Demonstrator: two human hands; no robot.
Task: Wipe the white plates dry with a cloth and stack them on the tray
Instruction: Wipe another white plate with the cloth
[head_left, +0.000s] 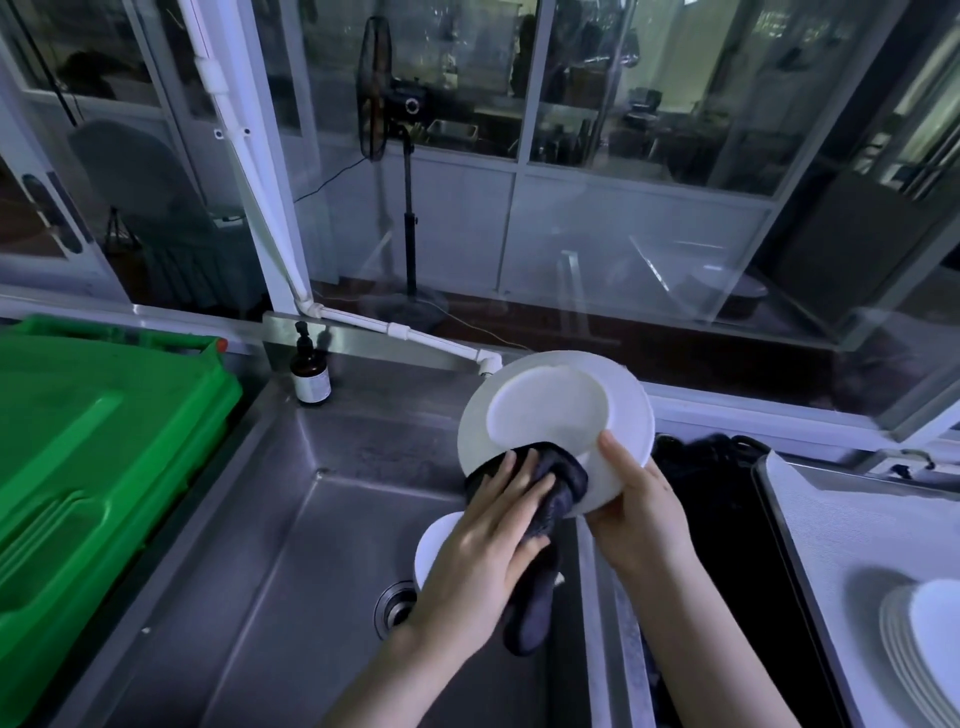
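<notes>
My left hand (488, 545) spread flat, pressing dark cloth (553, 501) on tilted white plate (545, 410); my right hand (641, 517) pinching its rim, thumb on top, over the sink (311, 545); plates (919, 644) stacked on tray (841, 519).

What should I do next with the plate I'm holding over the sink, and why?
Probably slide the cloth up and around the plate's centre. The left hand presses the cloth only on the plate's lower edge, the right hand grips the rim beside it, and most of the face is not yet covered. Stacking on the tray can likely wait.
</notes>
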